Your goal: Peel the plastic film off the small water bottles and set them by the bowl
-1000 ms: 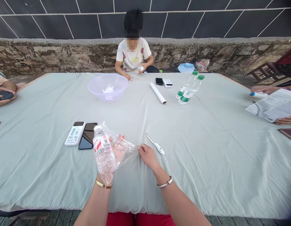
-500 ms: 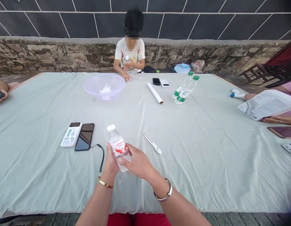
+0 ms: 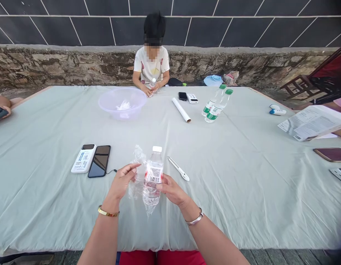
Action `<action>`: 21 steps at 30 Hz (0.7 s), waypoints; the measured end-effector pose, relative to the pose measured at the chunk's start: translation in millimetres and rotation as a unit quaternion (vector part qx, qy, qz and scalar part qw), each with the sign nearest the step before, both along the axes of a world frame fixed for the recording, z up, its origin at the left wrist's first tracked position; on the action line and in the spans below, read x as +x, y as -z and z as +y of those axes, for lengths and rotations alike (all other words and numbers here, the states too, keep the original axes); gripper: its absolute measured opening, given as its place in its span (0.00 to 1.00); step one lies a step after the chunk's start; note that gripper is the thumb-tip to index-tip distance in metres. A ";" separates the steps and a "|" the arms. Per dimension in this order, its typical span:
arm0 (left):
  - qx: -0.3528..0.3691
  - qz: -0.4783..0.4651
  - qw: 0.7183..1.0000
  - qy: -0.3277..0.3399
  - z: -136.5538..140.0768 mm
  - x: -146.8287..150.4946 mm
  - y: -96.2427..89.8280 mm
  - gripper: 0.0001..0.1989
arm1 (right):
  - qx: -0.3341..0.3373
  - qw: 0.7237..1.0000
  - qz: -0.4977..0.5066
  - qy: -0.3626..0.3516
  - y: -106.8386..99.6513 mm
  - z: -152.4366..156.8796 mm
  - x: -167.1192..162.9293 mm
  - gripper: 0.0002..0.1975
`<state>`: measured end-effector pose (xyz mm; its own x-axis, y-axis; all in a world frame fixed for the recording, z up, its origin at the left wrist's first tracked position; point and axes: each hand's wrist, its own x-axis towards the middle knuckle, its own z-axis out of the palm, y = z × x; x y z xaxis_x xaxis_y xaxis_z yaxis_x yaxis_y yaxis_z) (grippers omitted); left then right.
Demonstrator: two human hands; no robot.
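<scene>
A clear water bottle [image 3: 153, 173] with a white cap and a red-and-white label stands nearly upright before me, its lower part inside clear plastic film. My right hand [image 3: 173, 189] grips its right side, thumb across the front. On the left, my left hand [image 3: 123, 180] pinches a loose, crumpled flap of the clear plastic film [image 3: 137, 184], which spreads out beside the bottle. Just right of the bottle lies a white pen-shaped cutter [image 3: 178, 168]. Left of my left hand are a black phone [image 3: 99, 161] and a white power bank [image 3: 83, 158].
Farther off stand a translucent purple basin [image 3: 122, 106] holding crumpled film, a white roll [image 3: 181, 110] and two green-capped bottles [image 3: 215, 106]. Across the table a person [image 3: 152, 66] handles another bottle. At right, papers [image 3: 311, 121] are held up by someone; another phone [image 3: 331, 154] lies near.
The bottle has moved right, become more upright and turned to show its barcode side. My left hand has left the bottle and drawn film out to the left. The person opposite has lowered their bottle.
</scene>
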<state>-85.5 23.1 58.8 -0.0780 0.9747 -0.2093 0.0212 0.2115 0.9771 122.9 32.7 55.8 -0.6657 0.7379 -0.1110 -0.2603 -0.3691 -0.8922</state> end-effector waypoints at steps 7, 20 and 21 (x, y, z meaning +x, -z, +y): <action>0.095 0.023 0.991 -0.091 1.3 -16.1 -24.6 0.18 | -0.054 0.994 0.077 0.048 7.7 2.0 7.4 0.23; -0.045 -0.230 0.961 -0.147 -10.5 -19.1 1.9 0.19 | -0.052 0.991 0.051 0.114 -2.1 8.6 17.2 0.21; -0.033 -0.224 0.957 -0.183 -8.4 -21.2 1.1 0.19 | -0.055 0.989 0.045 0.132 -1.1 8.4 17.6 0.21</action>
